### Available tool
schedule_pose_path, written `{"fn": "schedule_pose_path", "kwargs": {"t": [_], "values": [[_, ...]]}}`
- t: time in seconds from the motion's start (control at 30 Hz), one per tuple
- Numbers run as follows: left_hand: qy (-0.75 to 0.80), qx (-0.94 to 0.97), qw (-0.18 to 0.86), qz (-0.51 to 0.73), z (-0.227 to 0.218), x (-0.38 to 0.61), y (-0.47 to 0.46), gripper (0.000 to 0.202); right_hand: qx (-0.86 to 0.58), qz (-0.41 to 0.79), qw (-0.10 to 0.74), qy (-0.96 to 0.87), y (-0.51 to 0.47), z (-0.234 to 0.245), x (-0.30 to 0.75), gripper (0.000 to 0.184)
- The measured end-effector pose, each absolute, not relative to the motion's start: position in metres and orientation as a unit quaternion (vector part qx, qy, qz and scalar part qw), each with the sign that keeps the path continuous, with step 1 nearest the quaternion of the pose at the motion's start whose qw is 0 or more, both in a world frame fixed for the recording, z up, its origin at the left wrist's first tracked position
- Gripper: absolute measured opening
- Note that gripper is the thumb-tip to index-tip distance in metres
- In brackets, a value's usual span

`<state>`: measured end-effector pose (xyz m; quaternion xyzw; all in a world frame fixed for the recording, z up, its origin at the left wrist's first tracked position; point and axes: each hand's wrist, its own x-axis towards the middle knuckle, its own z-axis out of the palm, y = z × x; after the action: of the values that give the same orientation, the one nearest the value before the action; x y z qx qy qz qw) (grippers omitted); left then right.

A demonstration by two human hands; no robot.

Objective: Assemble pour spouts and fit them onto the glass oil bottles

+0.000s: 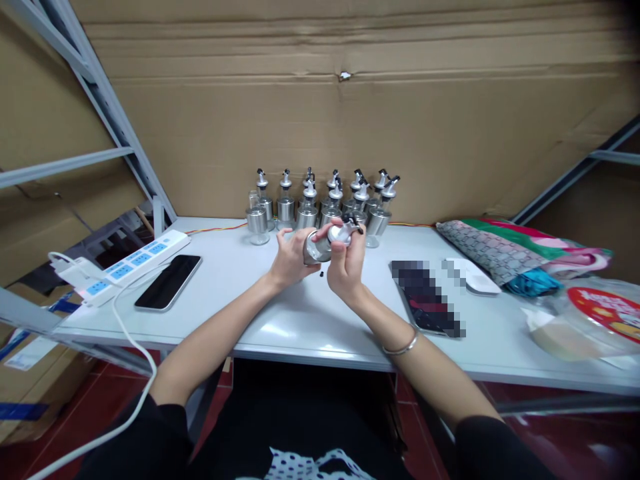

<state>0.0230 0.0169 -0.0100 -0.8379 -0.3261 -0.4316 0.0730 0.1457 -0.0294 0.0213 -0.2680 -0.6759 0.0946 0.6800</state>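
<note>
Above the middle of the white table (300,320), both my hands hold one small steel-and-glass dispenser bottle (320,245) tipped on its side. My left hand (290,259) is closed around its metal body. My right hand (346,261) grips its spout cap (345,230) with the fingers curled. A tiny black piece (321,273) lies on the table just under the bottle. Behind my hands, several matching bottles (325,200) with black-tipped spouts stand in rows against the cardboard wall. One glass-topped bottle (257,220) stands at the left end.
A white power strip (125,263) with its cable and a black phone (169,282) lie at the left. To the right are a blurred dark object (425,297), a white mouse-like thing (475,277), folded patterned fabric (500,250) and a plastic bag (590,320). Metal shelf struts flank the table.
</note>
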Motion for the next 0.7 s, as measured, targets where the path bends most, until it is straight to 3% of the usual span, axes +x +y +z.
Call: {"fn": "schedule_pose_path", "kwargs": {"t": [0.33, 0.7], "values": [[-0.275, -0.838, 0.162, -0.443, -0.008, 0.027, 0.012, 0.080, -0.247, 0.125, 0.731, -0.623, -0.033, 0.029, 0.147, 0.039], [-0.255, -0.827, 0.207, -0.457, 0.001, 0.002, 0.028, 0.046, -0.272, 0.301, 0.767, -0.497, -0.033, 0.052, 0.151, 0.050]]}}
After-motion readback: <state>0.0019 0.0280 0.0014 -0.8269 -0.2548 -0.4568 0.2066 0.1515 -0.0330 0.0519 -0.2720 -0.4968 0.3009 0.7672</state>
